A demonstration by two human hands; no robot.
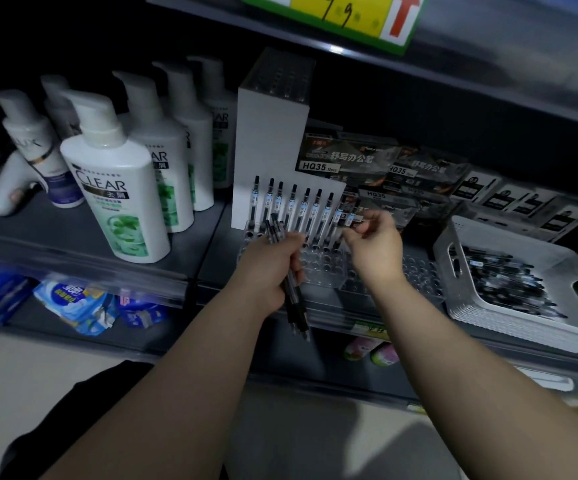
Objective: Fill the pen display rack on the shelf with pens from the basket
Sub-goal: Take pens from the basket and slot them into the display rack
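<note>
The shelf [21,230] runs across the middle of the frame. The big white shampoo bottles [114,188] at the left read "CLEAR", and a smaller one behind them reads what looks like "LUX". At the top edge hangs a yellow price sign [343,12] with handwritten digits that I read as "79" and a red arrow. The white basket [445,251] sits at the right of the frame, a heap of loose pens [502,278] lying in it. It is nearer my right hand than my left. The pen display rack [318,265] stands at the centre, a clear base full of holes in front of a white back panel [270,133]. Dark pen boxes [343,157] just to its right are marked "HQ35" and "12pcs". One back row of pens [294,209] stands in the rack, leaning toward the upper right, and the holes in front of them show empty. My left hand [270,268] is clenched around a bundle of pens [296,299] whose long axis runs from the rack down toward the bottom of the frame. My right hand [375,247] is at the right end of the standing row and appears to pinch a single pen [351,218], though blur hides the fingertips. That pen lies almost in line with the row, so I judge the next move is a short push down into a hole directly beneath my right hand.
</note>
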